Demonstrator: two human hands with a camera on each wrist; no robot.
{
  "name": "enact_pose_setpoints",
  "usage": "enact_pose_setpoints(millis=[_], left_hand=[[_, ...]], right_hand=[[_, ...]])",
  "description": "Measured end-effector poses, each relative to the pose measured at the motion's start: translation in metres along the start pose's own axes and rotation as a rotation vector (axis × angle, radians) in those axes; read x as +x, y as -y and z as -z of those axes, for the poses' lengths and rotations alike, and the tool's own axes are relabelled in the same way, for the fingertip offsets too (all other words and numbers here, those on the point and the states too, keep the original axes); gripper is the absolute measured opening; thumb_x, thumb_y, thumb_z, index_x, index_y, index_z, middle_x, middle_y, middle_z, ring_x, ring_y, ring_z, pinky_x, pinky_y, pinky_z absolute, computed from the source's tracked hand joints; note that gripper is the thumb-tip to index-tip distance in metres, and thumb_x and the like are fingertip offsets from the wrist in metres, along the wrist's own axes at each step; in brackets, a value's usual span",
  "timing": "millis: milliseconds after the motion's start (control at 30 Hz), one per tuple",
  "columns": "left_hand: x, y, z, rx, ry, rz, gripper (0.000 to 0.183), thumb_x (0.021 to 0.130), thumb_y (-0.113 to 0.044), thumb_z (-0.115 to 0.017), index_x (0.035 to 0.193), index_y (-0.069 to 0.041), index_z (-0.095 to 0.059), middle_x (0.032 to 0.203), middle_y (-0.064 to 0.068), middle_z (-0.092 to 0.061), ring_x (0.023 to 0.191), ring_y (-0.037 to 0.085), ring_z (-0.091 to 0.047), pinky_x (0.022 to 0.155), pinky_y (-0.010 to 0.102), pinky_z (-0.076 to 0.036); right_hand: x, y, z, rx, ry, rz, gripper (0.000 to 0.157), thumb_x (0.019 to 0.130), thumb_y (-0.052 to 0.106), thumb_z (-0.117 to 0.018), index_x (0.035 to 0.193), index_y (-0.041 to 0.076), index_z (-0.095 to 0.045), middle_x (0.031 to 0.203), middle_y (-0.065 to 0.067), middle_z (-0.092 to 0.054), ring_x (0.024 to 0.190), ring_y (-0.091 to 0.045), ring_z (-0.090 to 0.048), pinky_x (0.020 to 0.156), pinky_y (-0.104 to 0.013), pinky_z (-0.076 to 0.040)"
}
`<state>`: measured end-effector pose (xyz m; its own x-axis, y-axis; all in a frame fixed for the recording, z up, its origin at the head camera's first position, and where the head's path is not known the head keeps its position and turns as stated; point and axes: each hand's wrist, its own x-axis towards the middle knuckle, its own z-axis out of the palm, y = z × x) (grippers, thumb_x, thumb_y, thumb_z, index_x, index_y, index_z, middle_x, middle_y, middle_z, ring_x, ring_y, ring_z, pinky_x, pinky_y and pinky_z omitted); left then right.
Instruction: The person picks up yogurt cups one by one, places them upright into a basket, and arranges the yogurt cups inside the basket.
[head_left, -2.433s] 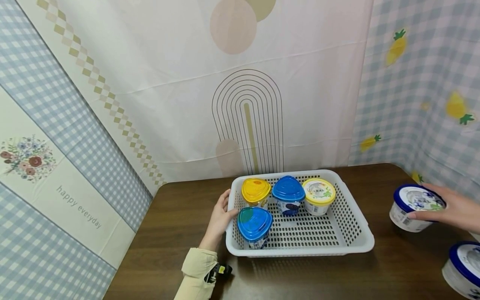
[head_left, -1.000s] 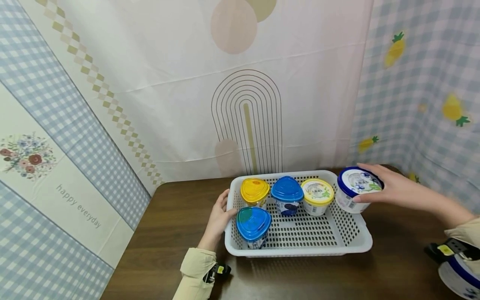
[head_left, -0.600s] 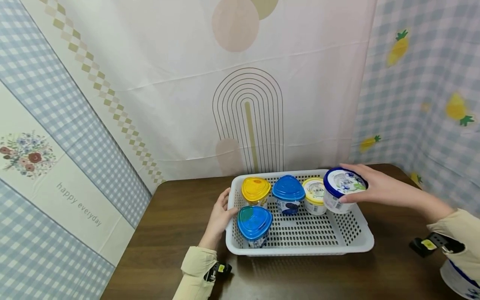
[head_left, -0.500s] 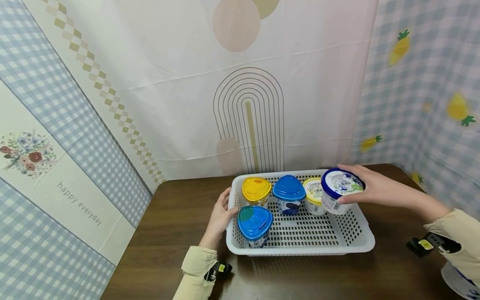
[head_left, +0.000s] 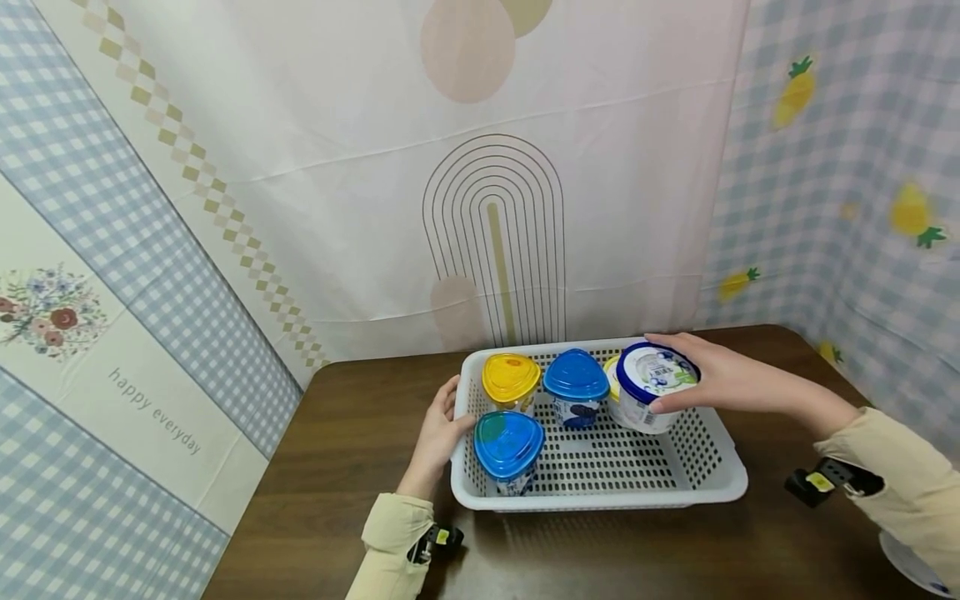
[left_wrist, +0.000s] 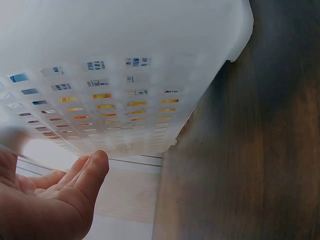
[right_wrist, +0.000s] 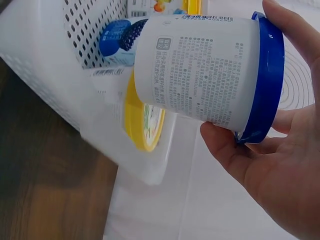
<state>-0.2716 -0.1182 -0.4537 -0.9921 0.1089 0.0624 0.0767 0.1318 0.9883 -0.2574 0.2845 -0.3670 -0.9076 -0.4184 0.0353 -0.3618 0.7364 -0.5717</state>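
My right hand point(head_left: 716, 377) holds a white plastic tub point(head_left: 658, 372) by its dark blue round lid, over the right half of a white perforated basket point(head_left: 600, 502). Thumb and fingers span the lid. In the head view this tub hides most of a tub with a round yellow lid point(head_left: 611, 377). My left hand point(head_left: 435, 440) grips the basket's left side, thumb at the rim and fingers along the outer wall. Inside the basket stand a tub with a yellow rounded-triangle lid point(head_left: 512, 377), a blue-lidded tub point(head_left: 576, 375) and another blue-lidded tub point(head_left: 510, 444) in front.
The basket rests on a dark brown wooden table point(head_left: 360, 467). At the lower right edge, another white tub point(head_left: 911, 560) is partly hidden by the right sleeve. A patterned cloth point(head_left: 495, 217) hangs close behind the table, with checked cloth point(head_left: 862, 208) at the right.
My right hand has carried the blue-lidded white tub leftward from the table's right side to above the basket, covering the yellow round lid. My left hand has stayed at the basket's left side.
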Motion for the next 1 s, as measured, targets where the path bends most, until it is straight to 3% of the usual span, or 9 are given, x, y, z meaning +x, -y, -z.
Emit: enact_pose_setpoints(millis=[267,467,800,1000], left_hand=[[0.014,0.028,0.002,0.005,-0.019,-0.008,0.075,0.087,0.007,-0.059,0.155,-0.002,-0.03,0.148,0.028,-0.045,0.129,0.043,-0.051,0.104,0.059,-0.042],[0.013,0.029,0.003,0.022,-0.012,-0.023,0.074,0.088,0.005,-0.06,0.155,-0.003,-0.031,0.146,0.026,-0.047,0.128,0.043,-0.052,0.103,0.059,-0.044],[0.015,0.029,0.001,0.025,-0.012,-0.019,0.074,0.088,0.007,-0.059,0.155,0.001,-0.029,0.146,0.029,-0.045,0.128,0.046,-0.051,0.102,0.061,-0.043],[0.013,0.026,0.0,0.011,-0.008,-0.024,0.073,0.088,0.005,-0.06,0.154,-0.003,-0.032,0.145,0.026,-0.047,0.127,0.043,-0.052,0.103,0.059,-0.044]], right_hand=[[0.012,0.006,-0.011,-0.012,0.024,0.021,0.104,0.078,0.054,-0.082,0.156,0.007,-0.032,0.149,-0.024,-0.04,0.119,-0.036,-0.052,0.088,-0.052,-0.049],[0.016,0.011,-0.016,0.006,0.035,0.03,0.104,0.078,0.055,-0.082,0.156,0.007,-0.033,0.152,-0.023,-0.036,0.122,-0.037,-0.049,0.092,-0.056,-0.048],[0.015,0.015,-0.021,0.025,0.058,0.045,0.104,0.077,0.054,-0.082,0.156,0.008,-0.033,0.153,-0.022,-0.036,0.117,-0.033,-0.051,0.09,-0.049,-0.048],[0.017,0.015,-0.03,0.041,0.111,0.037,0.102,0.077,0.054,-0.082,0.156,0.01,-0.034,0.15,-0.02,-0.04,0.117,-0.031,-0.05,0.087,-0.044,-0.048]])
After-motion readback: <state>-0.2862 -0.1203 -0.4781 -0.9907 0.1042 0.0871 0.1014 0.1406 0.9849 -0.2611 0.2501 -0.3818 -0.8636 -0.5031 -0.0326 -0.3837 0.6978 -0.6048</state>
